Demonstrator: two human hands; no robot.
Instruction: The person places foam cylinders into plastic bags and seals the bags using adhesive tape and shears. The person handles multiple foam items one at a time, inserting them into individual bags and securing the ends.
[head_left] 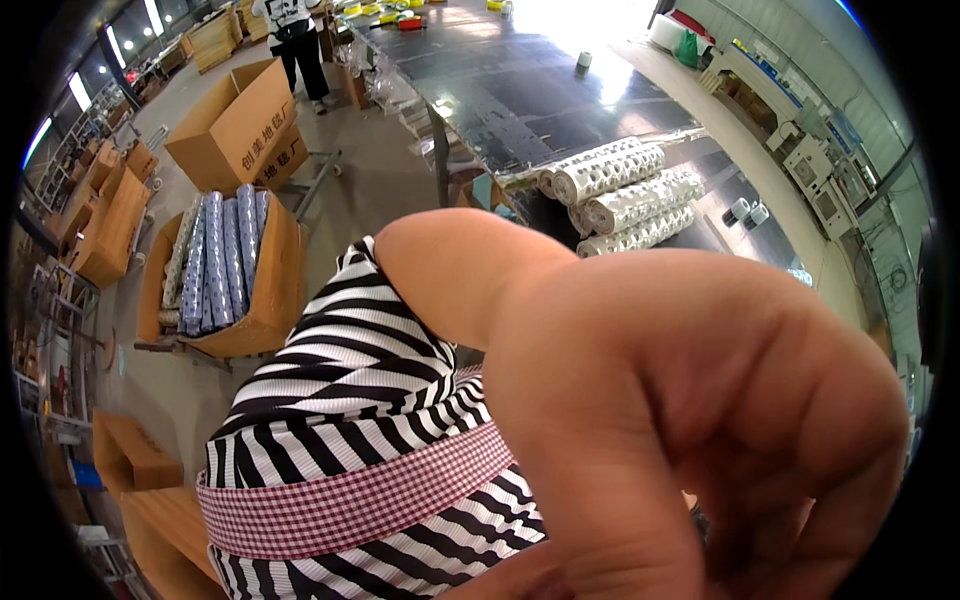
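Progress hard to call: the L hand [720,380] is up close to the cam, blocking most of the lower R area, fingers bent w/ tips running into shadow, so can't tell if they're wide, narrow or holding sth. A strip of skin [510,578] at the lower edge is prob. the R hand or arm; state of its fingers can't be told either. Nearest stock: patterned silver-white rolls [620,172], lying stacked on the near part of the dark counter [520,110], just beyond the raised arm. Rolling looks done on those, AFAICT, but they're loose, i.e. not boxed. Blue-grey rolls [215,265] do stand in an open carton [277,290] on the L, flaps unclosed, so boxing there looks well along, sealing not done. Taller carton [215,145] behind also open-topped; contents n/a from here.
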